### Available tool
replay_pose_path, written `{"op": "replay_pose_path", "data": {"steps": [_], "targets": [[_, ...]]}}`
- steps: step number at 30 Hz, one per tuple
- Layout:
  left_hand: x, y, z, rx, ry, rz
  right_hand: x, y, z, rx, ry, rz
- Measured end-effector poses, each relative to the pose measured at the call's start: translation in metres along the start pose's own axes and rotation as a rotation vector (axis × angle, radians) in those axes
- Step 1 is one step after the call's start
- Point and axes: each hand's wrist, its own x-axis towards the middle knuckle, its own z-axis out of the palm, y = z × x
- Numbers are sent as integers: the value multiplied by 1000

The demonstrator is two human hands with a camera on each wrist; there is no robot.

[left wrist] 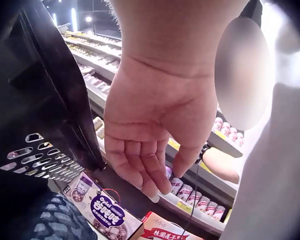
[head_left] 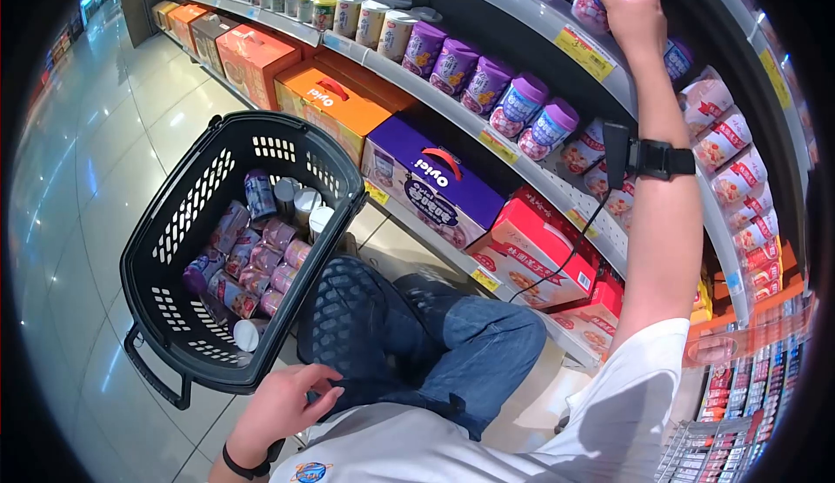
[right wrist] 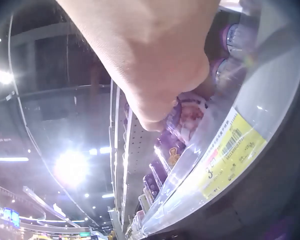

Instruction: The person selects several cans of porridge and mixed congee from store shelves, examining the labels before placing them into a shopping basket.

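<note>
At the top right of the head view my right hand (head_left: 633, 17) grips a purple-lidded can (head_left: 591, 4) with a pink-and-white label, at the front of the upper shelf. From the right wrist camera, the back of that hand (right wrist: 160, 75) hides most of the can (right wrist: 190, 120). Over my lap, beside the shopping basket, my left hand (head_left: 287, 403) hangs with loosely bent fingers and holds nothing. Its bare palm (left wrist: 155, 110) fills the middle of the left wrist view. Several cans (head_left: 252, 265) lie and stand inside the black basket (head_left: 348, 189).
A clear price rail with a yellow tag (head_left: 583, 55) edges the upper shelf. Below, purple-lidded cans (head_left: 519, 104) line the middle shelf. A purple gift box (head_left: 432, 183) and red box (head_left: 532, 248) sit lower down. A cable (head_left: 574, 252) hangs from the right wrist.
</note>
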Motion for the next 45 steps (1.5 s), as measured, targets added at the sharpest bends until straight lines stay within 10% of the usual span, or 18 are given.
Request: {"op": "replay_pose_path", "data": {"steps": [2, 6, 10, 13, 16, 23, 45], "targets": [[7, 6, -1, 4, 3, 46, -16, -19, -17, 285, 400, -293], [22, 10, 7, -89, 78, 136, -48, -24, -63, 553, 538, -506], [46, 25, 17, -129, 138, 232, -193, -63, -102, 888, 90, -218], [72, 22, 41, -320, 195, 337, -278, -74, -100, 1081, -605, -382], [94, 33, 55, -342, 177, 362, -364, -83, -80, 1223, -780, -168], [118, 30, 92, -271, 16, 149, -429, -58, -71, 1210, -817, 159], [153, 62, 147, 76, -276, 14, -493, 16, -76, 1235, -919, 305]]}}
